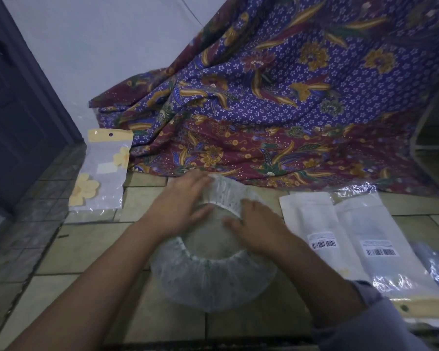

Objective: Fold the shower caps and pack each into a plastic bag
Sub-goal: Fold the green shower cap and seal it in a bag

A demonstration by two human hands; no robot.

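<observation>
Nearest the person, the gathered near half of the shower cap (213, 282) lies flat on the tiled floor (69, 252), opening up, just short of the hands. The left hand (180, 206) and right hand (254, 224) both grasp its far rim. Thumbs seem to sit inside the opening and fingers over the raised white band, though blur softens the details.

Two plastic bags (312, 224) with barcode labels lie just right of the right hand. A flowered bag (102, 173) lies left of the left hand, slightly farther off. Beyond both hands hangs a patterned cloth (276, 97).

The fold looks barely begun. The elastic rim will likely spring back if either grip loosens. The thin film may also slide on the tiles, giving a crooked fold too bulky for a bag's mouth.
</observation>
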